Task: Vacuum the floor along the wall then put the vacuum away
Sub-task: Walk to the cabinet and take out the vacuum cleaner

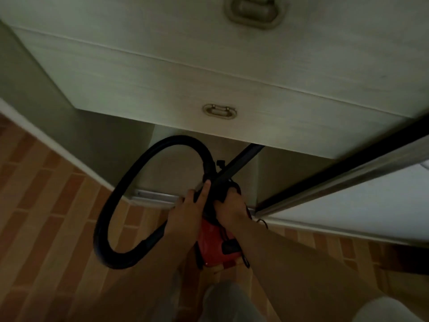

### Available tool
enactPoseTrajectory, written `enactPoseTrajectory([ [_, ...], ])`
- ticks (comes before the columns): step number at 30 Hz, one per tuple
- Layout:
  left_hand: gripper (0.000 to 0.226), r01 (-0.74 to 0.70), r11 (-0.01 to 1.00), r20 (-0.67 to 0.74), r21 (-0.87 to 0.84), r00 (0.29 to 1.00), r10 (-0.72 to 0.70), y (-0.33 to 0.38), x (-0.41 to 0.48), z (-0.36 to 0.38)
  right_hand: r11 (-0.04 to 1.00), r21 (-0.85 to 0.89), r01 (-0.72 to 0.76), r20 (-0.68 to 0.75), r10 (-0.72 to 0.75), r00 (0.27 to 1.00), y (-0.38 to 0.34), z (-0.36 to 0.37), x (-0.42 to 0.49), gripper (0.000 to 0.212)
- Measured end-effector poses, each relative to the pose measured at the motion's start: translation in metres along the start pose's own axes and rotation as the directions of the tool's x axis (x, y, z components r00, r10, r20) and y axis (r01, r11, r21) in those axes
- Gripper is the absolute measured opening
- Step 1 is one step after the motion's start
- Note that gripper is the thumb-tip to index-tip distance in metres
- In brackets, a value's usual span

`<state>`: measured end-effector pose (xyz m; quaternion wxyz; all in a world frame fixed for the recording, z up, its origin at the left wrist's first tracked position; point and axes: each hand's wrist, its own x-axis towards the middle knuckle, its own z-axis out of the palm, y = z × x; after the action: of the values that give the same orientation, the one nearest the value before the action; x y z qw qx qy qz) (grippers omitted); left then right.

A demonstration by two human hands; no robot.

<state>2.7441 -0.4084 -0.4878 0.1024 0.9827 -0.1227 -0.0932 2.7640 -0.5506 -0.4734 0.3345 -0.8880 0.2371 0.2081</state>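
Observation:
A small red vacuum (214,247) with a black top sits low in front of me, at the mouth of an open compartment under pale drawers. Its black hose (130,182) loops out to the left in a wide oval. A black rigid tube (241,159) runs from the vacuum up into the compartment. My left hand (188,212) holds the hose end where it meets the vacuum, index finger stretched along it. My right hand (228,205) grips the black handle on top of the vacuum.
Pale drawers with recessed handles (219,110) overhang the compartment. A sliding door with a dark metal edge (336,175) stands at the right, its floor track (153,195) in front. The floor is orange-brown brick-pattern tile (46,205). My knees show at the bottom.

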Motion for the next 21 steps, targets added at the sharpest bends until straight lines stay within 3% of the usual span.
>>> enactPoseTrajectory([
  [2, 0.092, 0.053, 0.999, 0.054, -0.007, 0.997, -0.052, 0.002, -0.038, -0.016, 0.993, -0.017, 0.113, 0.079, -0.111, 0.991, 0.004, -0.005, -0.032, 0.026],
  [6, 0.098, 0.159, 0.986, 0.137, -0.056, 0.979, -0.150, 0.006, -0.111, -0.041, 0.971, -0.076, 0.229, 0.107, -0.220, 0.970, 0.009, -0.013, -0.098, 0.012],
  [7, 0.094, 0.173, 0.983, 0.150, -0.068, 0.975, -0.161, 0.008, -0.128, -0.048, 0.967, -0.081, 0.241, 0.137, -0.229, 0.964, 0.011, -0.012, -0.112, 0.004],
  [11, 0.075, 0.220, 0.971, 0.153, -0.099, 0.967, -0.203, 0.019, -0.190, -0.091, 0.947, -0.130, 0.293, 0.232, -0.258, 0.938, 0.008, -0.010, -0.164, 0.009],
  [16, 0.084, 0.328, 0.936, 0.172, -0.129, 0.937, -0.305, 0.014, -0.252, -0.125, 0.905, -0.160, 0.394, 0.287, -0.339, 0.896, -0.018, -0.011, -0.218, 0.013],
  [21, 0.099, 0.439, 0.883, 0.093, -0.168, 0.899, -0.429, -0.003, -0.293, -0.168, 0.837, -0.215, 0.502, 0.332, -0.421, 0.844, -0.068, -0.012, -0.256, 0.013],
])
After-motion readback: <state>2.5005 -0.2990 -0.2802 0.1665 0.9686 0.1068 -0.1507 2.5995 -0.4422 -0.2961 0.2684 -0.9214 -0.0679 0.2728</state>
